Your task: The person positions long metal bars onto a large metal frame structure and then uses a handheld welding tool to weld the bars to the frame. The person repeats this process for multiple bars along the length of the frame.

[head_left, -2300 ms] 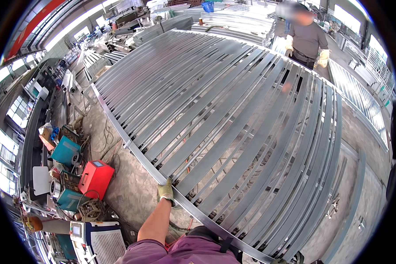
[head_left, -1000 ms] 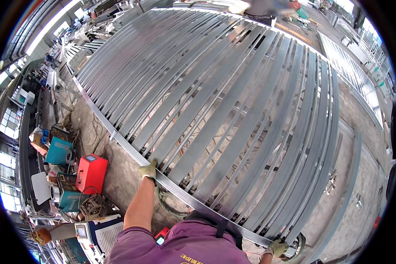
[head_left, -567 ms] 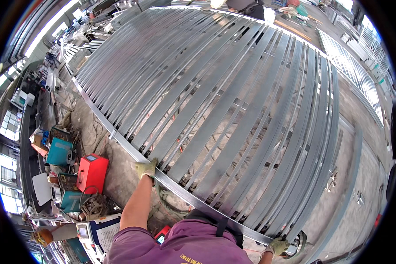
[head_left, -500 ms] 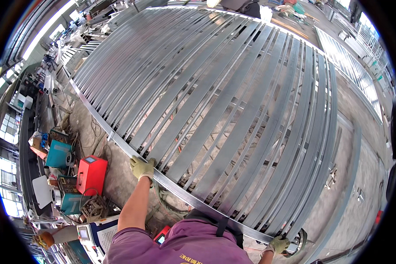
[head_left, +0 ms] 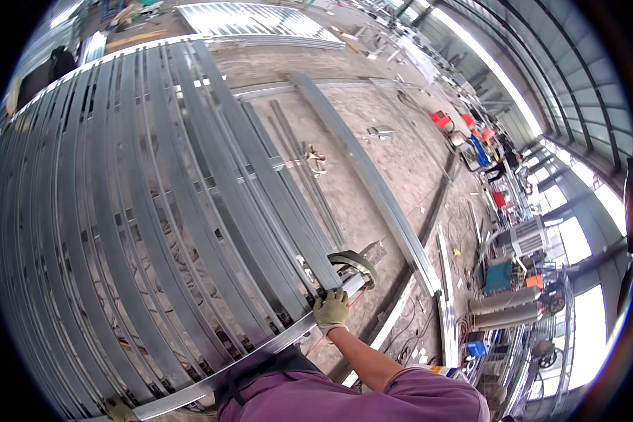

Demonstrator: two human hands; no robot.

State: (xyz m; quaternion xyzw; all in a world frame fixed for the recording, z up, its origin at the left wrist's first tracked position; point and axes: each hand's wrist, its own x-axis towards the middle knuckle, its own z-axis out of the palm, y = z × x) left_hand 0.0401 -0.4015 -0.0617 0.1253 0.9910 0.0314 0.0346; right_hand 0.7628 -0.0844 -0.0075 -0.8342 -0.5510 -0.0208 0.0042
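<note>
A large slatted metal frame (head_left: 141,232) fills the left side, with long grey steel strips running away from me to its far rail. My right hand (head_left: 332,309), in a pale green work glove, grips the near corner with its fingers bent over the edge. Beside it a dark round hoop or wheel (head_left: 355,267) sticks out past the frame's end. At the lower left, my left hand (head_left: 121,411) in a matching glove is on the near rail (head_left: 183,399). Only part of that hand shows, and its fingers are small and dim.
A long steel channel (head_left: 373,183) lies on the floor right of the frame, with thin bars (head_left: 306,169) nearer. Another bright slatted panel (head_left: 253,21) lies beyond. Gas cylinders (head_left: 506,307), a teal machine (head_left: 498,276) and cables line the right side.
My view has swung to the right, so the frame now sits further left. Both hands stay on its near edge; my left hand has slid toward the picture's lower left corner.
</note>
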